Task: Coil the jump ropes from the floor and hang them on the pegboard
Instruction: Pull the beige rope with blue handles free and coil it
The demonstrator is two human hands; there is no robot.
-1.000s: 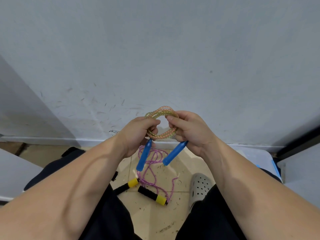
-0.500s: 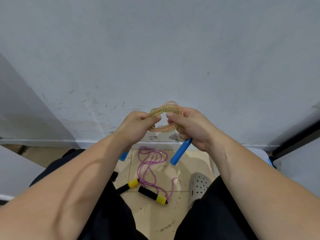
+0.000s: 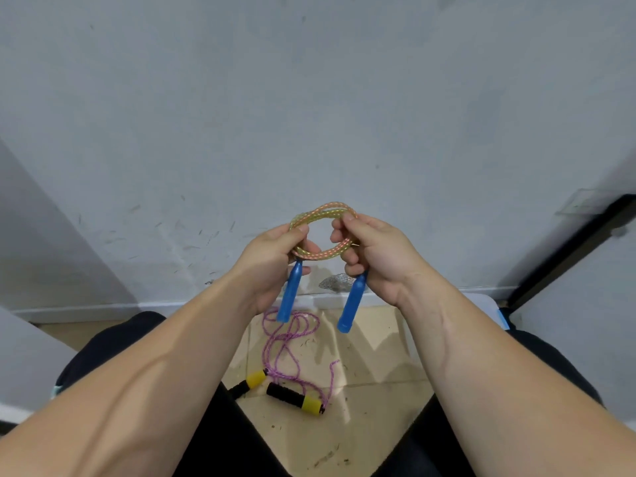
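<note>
A yellow-orange jump rope (image 3: 323, 211) is wound into a small coil held up in front of the grey wall. My left hand (image 3: 272, 259) grips the coil's left side and my right hand (image 3: 375, 256) grips its right side. The rope's two blue handles (image 3: 290, 292) hang down below my hands, one under each. A second rope, pink (image 3: 292, 339) with black-and-yellow handles (image 3: 296, 399), lies loose on the tiled floor between my knees. No pegboard is in view.
The grey wall (image 3: 309, 115) with a white baseboard (image 3: 103, 309) stands close ahead. A dark door frame (image 3: 568, 249) runs at the right. My black-clad legs (image 3: 213, 435) flank the tan floor tiles (image 3: 344, 442).
Both hands have stayed on the coil and shifted slightly up. The left blue handle, hidden behind my left wrist half a second ago, now hangs in view again.
</note>
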